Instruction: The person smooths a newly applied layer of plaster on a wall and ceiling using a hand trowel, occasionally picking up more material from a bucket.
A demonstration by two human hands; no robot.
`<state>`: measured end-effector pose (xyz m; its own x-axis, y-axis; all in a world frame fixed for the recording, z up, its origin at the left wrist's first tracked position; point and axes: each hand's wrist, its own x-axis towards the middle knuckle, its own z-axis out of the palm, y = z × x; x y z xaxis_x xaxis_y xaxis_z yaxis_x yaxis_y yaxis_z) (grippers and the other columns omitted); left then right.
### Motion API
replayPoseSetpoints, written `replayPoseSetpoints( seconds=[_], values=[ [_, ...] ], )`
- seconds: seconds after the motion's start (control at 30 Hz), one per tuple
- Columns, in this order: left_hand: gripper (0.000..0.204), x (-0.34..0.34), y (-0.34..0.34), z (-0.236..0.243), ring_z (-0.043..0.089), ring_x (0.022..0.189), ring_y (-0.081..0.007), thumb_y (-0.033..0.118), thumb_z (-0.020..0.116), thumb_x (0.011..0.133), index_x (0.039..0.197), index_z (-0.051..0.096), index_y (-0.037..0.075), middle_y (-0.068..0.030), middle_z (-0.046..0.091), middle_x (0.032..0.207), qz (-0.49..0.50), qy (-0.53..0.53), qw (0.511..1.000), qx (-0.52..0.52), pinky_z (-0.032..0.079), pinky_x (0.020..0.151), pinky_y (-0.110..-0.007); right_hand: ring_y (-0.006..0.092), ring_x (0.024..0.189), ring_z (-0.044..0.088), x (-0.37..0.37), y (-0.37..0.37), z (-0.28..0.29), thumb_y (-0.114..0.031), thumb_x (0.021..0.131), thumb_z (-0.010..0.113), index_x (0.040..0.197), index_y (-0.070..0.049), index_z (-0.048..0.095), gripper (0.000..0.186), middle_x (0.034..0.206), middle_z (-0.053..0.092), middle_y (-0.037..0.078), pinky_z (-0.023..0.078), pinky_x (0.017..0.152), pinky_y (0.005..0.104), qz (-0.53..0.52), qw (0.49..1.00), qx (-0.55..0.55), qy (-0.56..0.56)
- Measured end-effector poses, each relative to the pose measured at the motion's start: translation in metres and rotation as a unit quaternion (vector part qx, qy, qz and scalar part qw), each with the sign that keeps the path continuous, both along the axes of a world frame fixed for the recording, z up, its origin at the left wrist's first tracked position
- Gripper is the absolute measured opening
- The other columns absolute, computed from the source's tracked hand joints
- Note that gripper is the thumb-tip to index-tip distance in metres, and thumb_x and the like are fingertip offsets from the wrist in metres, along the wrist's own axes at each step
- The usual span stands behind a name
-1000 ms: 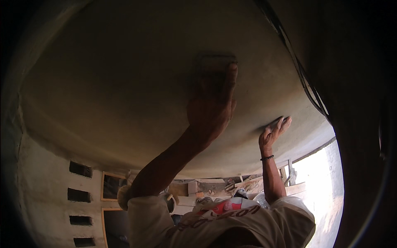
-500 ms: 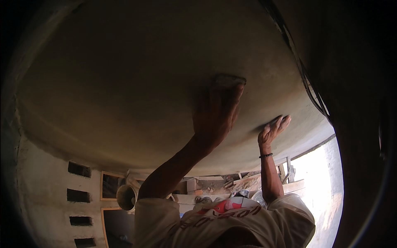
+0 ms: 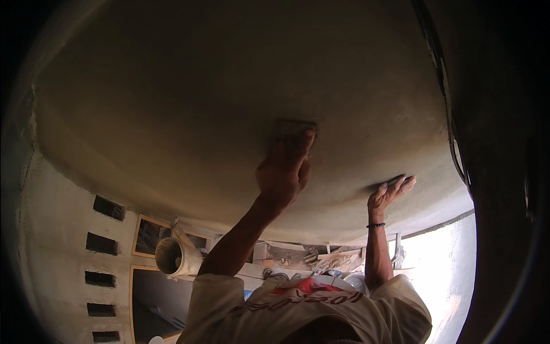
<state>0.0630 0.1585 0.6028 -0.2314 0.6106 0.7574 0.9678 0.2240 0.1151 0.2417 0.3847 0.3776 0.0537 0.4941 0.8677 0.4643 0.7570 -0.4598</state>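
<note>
My left hand [image 3: 285,172] presses a thin rectangular pad [image 3: 296,126] against a broad grey plastered surface [image 3: 195,149]. Its thumb lies along the pad's right side, and the other fingers are in deep shadow. Further right, my right hand [image 3: 392,194] rests on the same surface with its fingers stretched out. A dark patch borders those fingers; whether it is shadow or a thing under them, I cannot tell. A dark beaded bracelet [image 3: 376,225] circles the right wrist.
Dark cables [image 3: 441,74] run down the right side. At lower left are a wall with several rectangular openings [image 3: 102,243], a yellow-framed pane [image 3: 157,298] and a pale wide-mouthed pipe [image 3: 177,258]. Boards and rubble [image 3: 312,255] lie below, beside a shoe [image 3: 276,275].
My left hand and the pad have come lower and to the left. The right hand sits slightly lower and further right. The whole view has shifted a little.
</note>
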Motion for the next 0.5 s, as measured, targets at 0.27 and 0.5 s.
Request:
replayPoseSetpoints(
  seconds=[0.27,0.5],
  values=[
    [0.063,0.011,0.019,0.048,0.067,0.078,-0.0292,0.01,0.067,0.08,0.142,0.053,0.014,-0.0139,0.067,0.105,0.037,0.068,0.994,0.083,0.057,0.067,-0.038,0.0457,0.15,0.006,-0.004,0.001,-0.002,-0.045,0.105,0.03,0.16,-0.02,0.015,0.062,0.164,0.005,0.021,0.009,0.118,0.0619,0.0,1.0,0.001,0.016],
    [0.066,-0.011,0.002,0.014,0.065,0.077,-0.0322,0.011,0.068,0.079,0.143,0.052,0.016,-0.0154,0.064,0.112,0.008,0.027,0.994,0.104,0.057,0.07,-0.038,0.0461,0.15,0.006,-0.004,0.0,0.001,-0.045,0.105,0.03,0.159,-0.021,0.016,0.062,0.164,0.005,0.022,0.01,0.118,0.0624,0.001,1.0,0.005,0.008]
  ],
)
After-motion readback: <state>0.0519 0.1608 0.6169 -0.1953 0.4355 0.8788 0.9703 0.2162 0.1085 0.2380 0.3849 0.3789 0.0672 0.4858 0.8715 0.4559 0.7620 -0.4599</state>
